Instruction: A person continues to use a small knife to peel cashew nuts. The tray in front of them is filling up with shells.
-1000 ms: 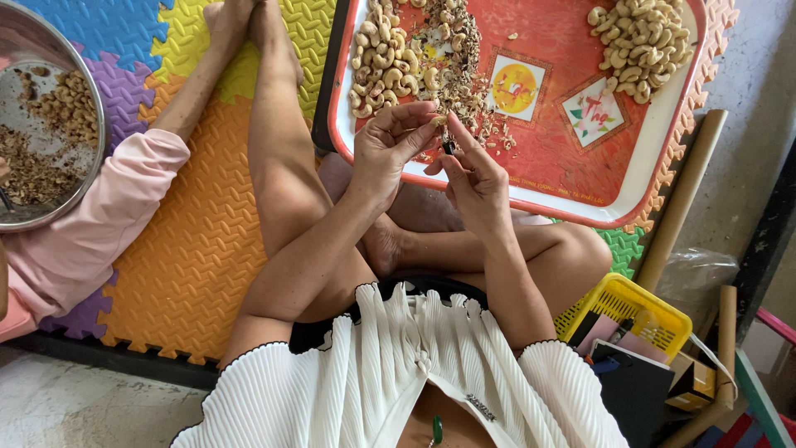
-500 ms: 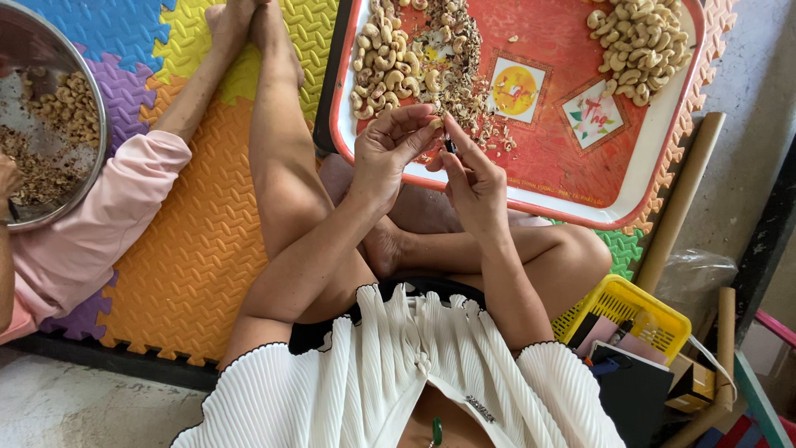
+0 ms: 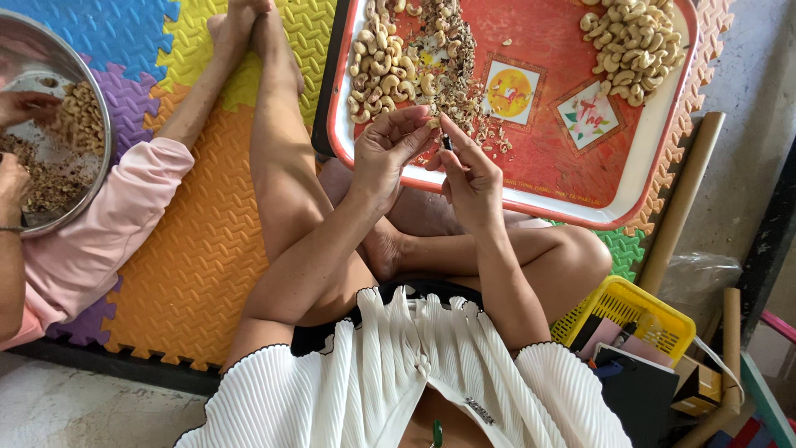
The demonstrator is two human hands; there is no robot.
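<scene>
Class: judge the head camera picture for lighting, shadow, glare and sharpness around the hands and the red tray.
Head view: soft, even daylight, faint shadows; left hand and right hand are sharp over the red tray; mild glare on the steel bowl rim; edges slightly bowed.

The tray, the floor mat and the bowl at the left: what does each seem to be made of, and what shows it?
Tray: probably glossy plastic or enamelled metal, red with a white rolled rim.
Mat: likely soft foam, matte, with jigsaw edges and a pressed zigzag texture.
Bowl: metal, probably steel, with a shiny grey rim.
</scene>
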